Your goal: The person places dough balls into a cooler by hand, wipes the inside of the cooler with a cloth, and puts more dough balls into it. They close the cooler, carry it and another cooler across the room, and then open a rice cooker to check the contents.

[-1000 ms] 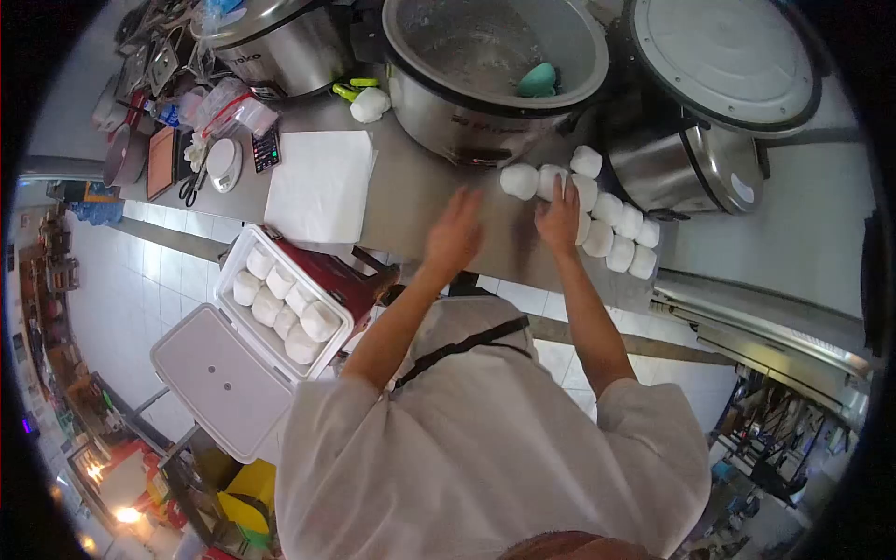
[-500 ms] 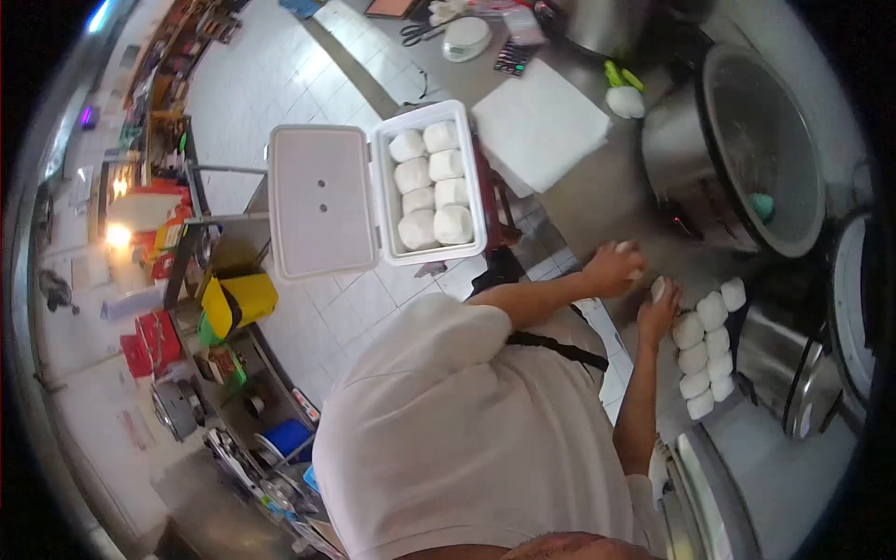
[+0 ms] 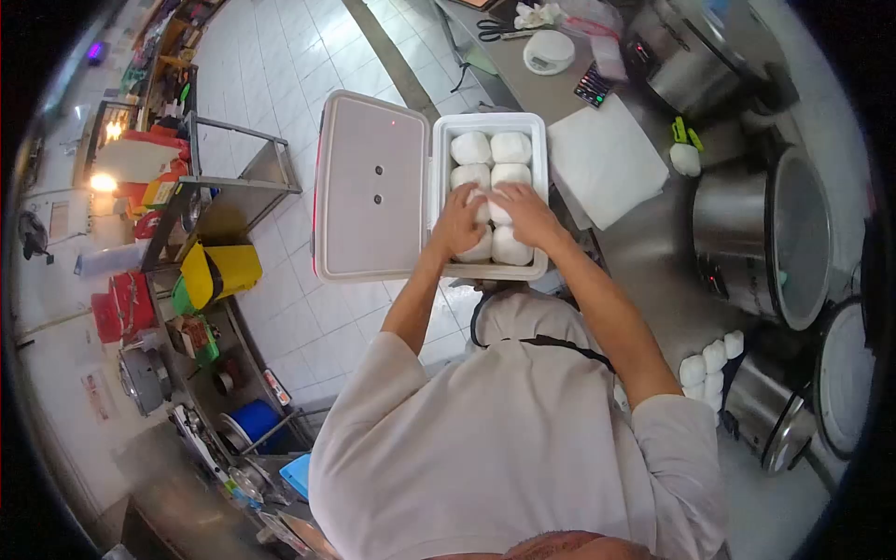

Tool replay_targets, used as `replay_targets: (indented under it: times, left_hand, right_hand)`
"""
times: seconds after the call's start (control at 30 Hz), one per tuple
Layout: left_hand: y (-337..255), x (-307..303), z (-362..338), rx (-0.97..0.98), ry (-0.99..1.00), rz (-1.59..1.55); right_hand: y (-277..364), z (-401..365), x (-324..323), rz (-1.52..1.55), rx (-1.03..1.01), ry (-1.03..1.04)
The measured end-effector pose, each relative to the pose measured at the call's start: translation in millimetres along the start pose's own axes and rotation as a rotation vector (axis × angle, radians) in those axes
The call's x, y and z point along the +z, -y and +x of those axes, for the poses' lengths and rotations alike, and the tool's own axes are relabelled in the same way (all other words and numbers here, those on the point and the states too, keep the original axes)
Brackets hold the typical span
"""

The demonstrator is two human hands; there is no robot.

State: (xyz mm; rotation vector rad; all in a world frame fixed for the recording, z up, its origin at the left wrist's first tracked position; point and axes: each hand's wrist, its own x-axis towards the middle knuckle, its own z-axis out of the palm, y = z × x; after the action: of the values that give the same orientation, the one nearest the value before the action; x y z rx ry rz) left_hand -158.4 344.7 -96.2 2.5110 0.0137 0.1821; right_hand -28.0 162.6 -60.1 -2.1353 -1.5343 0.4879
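Note:
A white cool box [image 3: 539, 187] stands open in front of me, its lid [image 3: 373, 191] swung out to the left. Rounded white bundles [image 3: 511, 147] fill it in two columns; their wrapping looks soft, and what is inside does not show. My left hand [image 3: 459, 222] curls over a bundle in the left column. Beside it, my right hand [image 3: 528, 217] has its fingers bent around a bundle in the right column. Both hands partly cover the bundles beneath them. More white bundles [image 3: 714, 357] lie in rows on the counter, partly hidden by my right sleeve.
White sheets [image 3: 607, 163] lie on the steel counter [image 3: 644, 252] right of the box. Large metal cookers [image 3: 747, 243] line its far side. A round white scale [image 3: 549, 52], scissors [image 3: 495, 31] and a yellow-green clip-like item [image 3: 686, 133] are there too. Shelving [image 3: 233, 177] stands left.
Both hands have moved left from the counter to the bundles inside the cool box. My body and view have turned, so the box now sits straight ahead.

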Motion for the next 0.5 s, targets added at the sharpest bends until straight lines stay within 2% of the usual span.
replay_targets:
  times: [0.1,0.13,0.23,0.27,0.37,0.43,0.5]
  left_hand:
    - [-11,22,-3,-0.187,-0.149,0.128]
    - [-18,29,-3,-0.311,-0.208,0.128]
    - [-15,45,-5,-0.26,-0.237,0.286]
    - [-20,46,-6,-0.311,-0.249,0.259]
    - [-19,45,-15,-0.245,-0.23,0.227]
    - [-27,39,-17,-0.283,-0.23,0.073]
    - [-23,38,-11,-0.207,-0.179,0.092]
  right_hand:
    - [18,11,15,-0.035,0.285,-0.073]
    - [20,17,30,-0.054,0.348,-0.159]
    - [47,18,59,-0.154,0.416,-0.469]
    - [47,17,65,-0.183,0.408,-0.488]
    - [36,13,76,-0.035,0.432,-0.387]
    - [44,16,73,0.09,0.458,-0.337]
    - [38,5,3,0.464,0.397,0.011]
